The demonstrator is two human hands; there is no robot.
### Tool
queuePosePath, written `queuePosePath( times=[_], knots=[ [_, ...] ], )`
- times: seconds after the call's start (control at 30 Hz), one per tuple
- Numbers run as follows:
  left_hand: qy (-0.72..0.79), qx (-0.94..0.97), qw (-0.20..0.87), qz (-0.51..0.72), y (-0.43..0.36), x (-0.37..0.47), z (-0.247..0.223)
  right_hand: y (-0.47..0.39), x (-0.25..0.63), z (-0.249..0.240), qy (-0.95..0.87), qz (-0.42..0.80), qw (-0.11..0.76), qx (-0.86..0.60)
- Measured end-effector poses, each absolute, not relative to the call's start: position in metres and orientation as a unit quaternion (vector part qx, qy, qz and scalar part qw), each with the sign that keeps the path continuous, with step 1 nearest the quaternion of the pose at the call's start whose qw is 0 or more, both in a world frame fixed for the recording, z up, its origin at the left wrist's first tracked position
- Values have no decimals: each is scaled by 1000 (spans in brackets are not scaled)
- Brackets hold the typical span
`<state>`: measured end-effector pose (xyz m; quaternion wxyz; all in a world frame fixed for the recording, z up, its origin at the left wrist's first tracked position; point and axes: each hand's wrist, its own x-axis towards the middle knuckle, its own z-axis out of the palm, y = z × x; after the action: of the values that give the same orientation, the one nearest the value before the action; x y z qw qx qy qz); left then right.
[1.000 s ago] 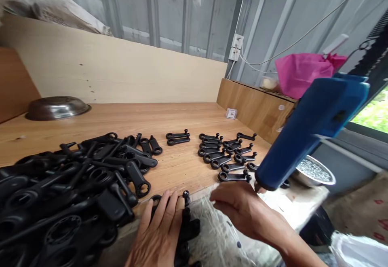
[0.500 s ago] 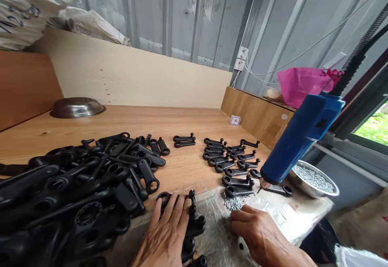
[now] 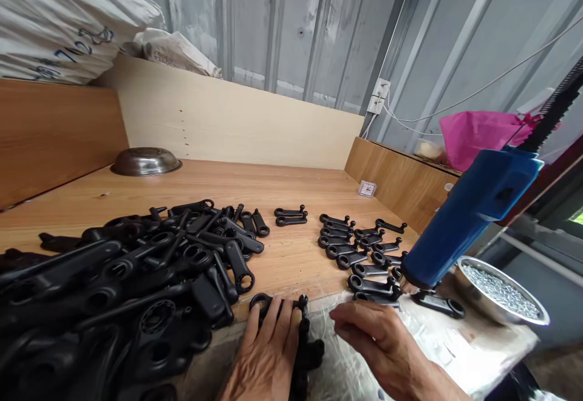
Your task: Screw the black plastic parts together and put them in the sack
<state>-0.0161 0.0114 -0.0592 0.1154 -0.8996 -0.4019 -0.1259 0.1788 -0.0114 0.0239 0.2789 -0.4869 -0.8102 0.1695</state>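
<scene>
My left hand (image 3: 273,340) lies over a row of black crank handles, its fingers stretched flat across the farthest one. That handle's round knob (image 3: 303,301) sticks out past my fingertips, and its ring end shows on the other side. My right hand (image 3: 382,340) hovers just to the right with thumb and fingers pinched together; whatever is between them is hidden. A blue power screwdriver (image 3: 464,225) hangs tip down beyond my right hand. Left of my left hand spreads a big heap of black crank handles (image 3: 204,298).
More black handles (image 3: 341,249) lie in rows at the back right, with a pair (image 3: 291,220) apart from them. A metal bowl (image 3: 544,316) of small screws (image 3: 501,291) stands at the right edge. An upturned steel bowl (image 3: 146,161) rests at the back left.
My right hand has lifted from beside the small screw pile and come closer to my left hand. My left hand stays on the handles. The view has swung slightly left.
</scene>
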Motion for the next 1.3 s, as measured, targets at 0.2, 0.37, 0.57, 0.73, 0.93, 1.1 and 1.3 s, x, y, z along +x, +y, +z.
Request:
queuePosePath(
  times=[0.2,0.37,0.57,0.73,0.93,1.1,1.3],
  knots=[
    [-457,-846,199,-188,7,-8,-73,-5,158,37,-828,192,191,-490],
    [-442,-863,168,-180,11,-8,-81,-5,155,39,-840,171,150,-492],
    [-427,-890,46,-153,3,-16,-53,-18,182,48,-805,164,189,-538],
    [-415,-901,9,-128,-4,-19,-32,-42,218,29,-807,70,127,-573],
    [-412,-904,6,-114,1,-21,-35,-46,223,8,-852,-6,151,-501],
    [-413,-902,1,-128,0,-20,-36,-40,222,1,-858,-34,125,-497],
    [-415,-900,9,-131,-4,-21,-31,-35,223,-3,-871,-42,174,-458]
  ],
)
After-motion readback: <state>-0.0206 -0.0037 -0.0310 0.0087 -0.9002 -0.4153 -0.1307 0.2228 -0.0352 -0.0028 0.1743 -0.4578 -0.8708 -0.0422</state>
